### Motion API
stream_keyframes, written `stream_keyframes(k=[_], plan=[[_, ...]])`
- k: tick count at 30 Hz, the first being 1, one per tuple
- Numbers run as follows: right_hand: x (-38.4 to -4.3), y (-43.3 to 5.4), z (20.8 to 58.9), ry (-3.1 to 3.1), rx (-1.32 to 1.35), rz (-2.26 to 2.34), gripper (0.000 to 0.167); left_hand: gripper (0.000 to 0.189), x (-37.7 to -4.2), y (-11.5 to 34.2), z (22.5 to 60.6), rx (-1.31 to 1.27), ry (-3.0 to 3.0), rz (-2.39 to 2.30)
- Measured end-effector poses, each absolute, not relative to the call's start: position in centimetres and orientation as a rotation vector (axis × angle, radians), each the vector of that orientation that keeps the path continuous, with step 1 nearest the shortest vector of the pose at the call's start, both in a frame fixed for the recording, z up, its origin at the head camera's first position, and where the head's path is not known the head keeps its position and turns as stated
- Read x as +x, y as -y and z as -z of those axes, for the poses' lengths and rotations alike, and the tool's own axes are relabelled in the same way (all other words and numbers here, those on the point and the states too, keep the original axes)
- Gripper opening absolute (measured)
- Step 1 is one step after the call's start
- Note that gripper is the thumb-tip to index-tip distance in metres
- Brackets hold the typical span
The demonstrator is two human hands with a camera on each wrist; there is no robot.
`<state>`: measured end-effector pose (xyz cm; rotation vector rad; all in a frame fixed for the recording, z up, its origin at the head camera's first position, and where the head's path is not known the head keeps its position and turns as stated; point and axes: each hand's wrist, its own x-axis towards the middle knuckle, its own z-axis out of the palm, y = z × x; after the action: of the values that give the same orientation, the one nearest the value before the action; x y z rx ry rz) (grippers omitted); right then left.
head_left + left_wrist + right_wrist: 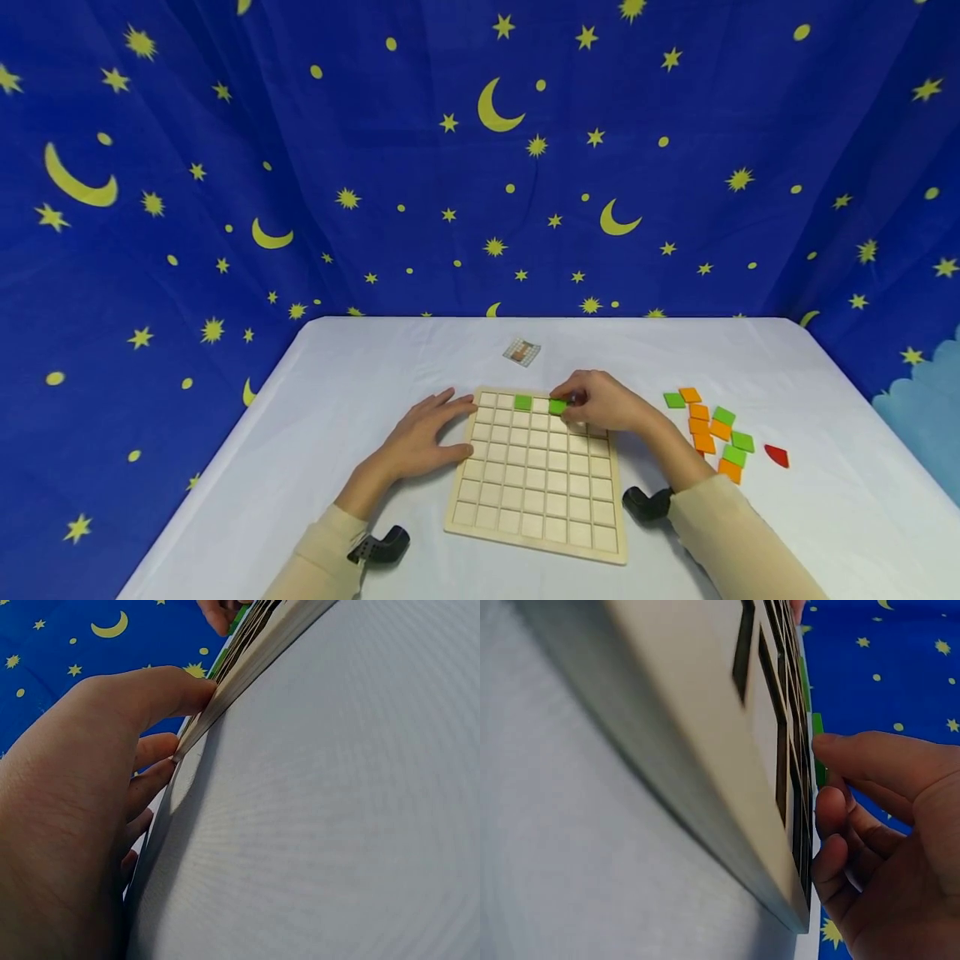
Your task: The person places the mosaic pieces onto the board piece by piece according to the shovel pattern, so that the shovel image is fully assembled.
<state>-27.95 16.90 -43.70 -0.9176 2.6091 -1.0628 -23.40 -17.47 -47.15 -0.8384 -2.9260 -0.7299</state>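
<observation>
A square wooden grid board (536, 475) lies on the table. My left hand (429, 435) touches the board's left edge with its thumb and fingertips, the fingers fairly straight; the left wrist view shows the thumb (180, 694) against the rim. My right hand (603, 400) pinches a green square tile (558, 407) at the board's far row, also seen in the right wrist view as a green tile (819, 742) by the thumb tip. One more green tile (522, 402) sits in a far-row cell, a cell apart to the left.
Loose orange tiles (699, 412) and green tiles (734, 455) lie right of the board, beside my right forearm. A red quarter-round piece (777, 456) is farther right. Behind the board lies a small picture card (522, 352). A blue star-patterned curtain (420, 167) hangs behind the white table (360, 358).
</observation>
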Motion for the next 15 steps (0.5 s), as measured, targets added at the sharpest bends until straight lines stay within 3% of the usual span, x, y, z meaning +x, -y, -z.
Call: stream_keyframes(k=[15], plan=[[-28.7, -15.7, 43.6, -2.570, -0.945, 1.021, 0.031, 0.068, -23.5, 17.6, 47.3, -0.843, 2.923, 0.737]])
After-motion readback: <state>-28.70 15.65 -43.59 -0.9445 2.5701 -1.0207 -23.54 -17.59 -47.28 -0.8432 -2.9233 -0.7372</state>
